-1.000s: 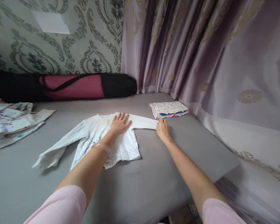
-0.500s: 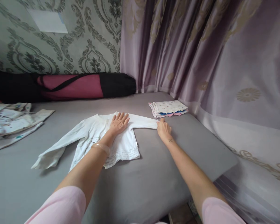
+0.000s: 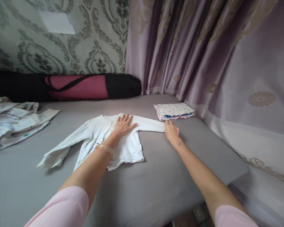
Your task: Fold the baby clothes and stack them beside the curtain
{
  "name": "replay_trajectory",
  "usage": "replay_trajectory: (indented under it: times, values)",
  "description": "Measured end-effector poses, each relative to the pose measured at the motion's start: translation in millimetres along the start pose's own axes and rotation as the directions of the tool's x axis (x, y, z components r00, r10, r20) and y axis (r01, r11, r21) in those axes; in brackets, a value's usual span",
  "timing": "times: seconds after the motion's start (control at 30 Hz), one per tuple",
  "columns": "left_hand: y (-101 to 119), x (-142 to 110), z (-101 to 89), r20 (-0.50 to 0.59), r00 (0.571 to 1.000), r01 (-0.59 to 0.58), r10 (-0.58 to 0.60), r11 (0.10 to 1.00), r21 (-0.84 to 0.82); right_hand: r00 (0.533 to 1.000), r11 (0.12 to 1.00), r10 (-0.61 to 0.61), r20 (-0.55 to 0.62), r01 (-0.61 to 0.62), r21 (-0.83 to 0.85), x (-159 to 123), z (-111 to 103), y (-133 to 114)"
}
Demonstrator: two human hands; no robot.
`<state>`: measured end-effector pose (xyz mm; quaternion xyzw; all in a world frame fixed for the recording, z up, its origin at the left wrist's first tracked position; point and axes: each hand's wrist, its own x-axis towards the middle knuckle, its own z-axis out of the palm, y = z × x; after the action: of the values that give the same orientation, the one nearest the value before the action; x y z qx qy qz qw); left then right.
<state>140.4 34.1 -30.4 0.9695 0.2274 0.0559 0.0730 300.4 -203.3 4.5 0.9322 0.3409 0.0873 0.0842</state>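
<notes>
A small white long-sleeved shirt (image 3: 97, 138) lies spread flat on the grey bed (image 3: 156, 176). My left hand (image 3: 124, 125) rests on its upper body with the fingers stretched out flat; a clear bangle sits on that wrist. My right hand (image 3: 172, 130) is at the cuff end of the shirt's right sleeve (image 3: 151, 127), fingers closed on the cuff. The other sleeve trails out to the left.
A stack of folded cloths (image 3: 174, 111) lies just beyond my right hand. Unfolded clothes (image 3: 16, 121) are heaped at the left. A black and pink long bag (image 3: 68, 86) lies along the wall. Purple curtains (image 3: 215, 63) hang on the right.
The view has shifted slightly to the right. Both hands stay in the same places on the shirt.
</notes>
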Motion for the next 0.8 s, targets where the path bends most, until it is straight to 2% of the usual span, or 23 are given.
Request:
replay_trajectory:
  times: [0.13, 0.23, 0.4, 0.53, 0.63, 0.73, 0.8]
  values:
    - [1.3, 0.2, -0.1, 0.015, 1.0, 0.008, -0.008, 1.0, -0.012, 0.983, 0.983, -0.182, -0.02, 0.181, -0.031, 8.6, -12.4, 0.5]
    - [2.6, 0.2, -1.2, 0.01, 1.0, 0.003, -0.003, 1.0, -0.011, 0.98, 0.98, -0.198, -0.02, 0.198, 0.001, 16.7, -19.1, -10.1]
    - [3.5, -0.2, -1.8, 0.001, 1.0, 0.011, -0.011, 0.999, -0.042, 0.954, 0.945, -0.287, -0.083, 0.296, 0.139, 14.4, -6.1, -45.5]
    - [2.8, 0.6, -3.2, 0.021, 1.0, 0.014, -0.012, 0.994, -0.106, 0.966, 0.955, -0.257, 0.012, 0.252, 0.157, 8.3, 13.2, -55.8]
    - [1.9, 3.3, -10.2, 0.072, 0.997, 0.01, 0.003, 0.983, -0.182, 0.968, 0.961, -0.25, 0.038, 0.243, 0.131, 9.0, 17.6, -54.1]
    - [-3.2, 2.4, -26.7, 0.124, 0.992, 0.06, -0.02, 0.944, -0.326, 0.967, 0.964, -0.249, 0.053, 0.242, 0.111, 10.7, 16.0, -53.7]
    - [-12.7, -7.1, -43.4, 0.101, 0.993, 0.092, -0.057, 0.917, -0.389, 0.967, 0.965, -0.246, 0.063, 0.239, 0.107, 11.1, 15.0, -54.6]
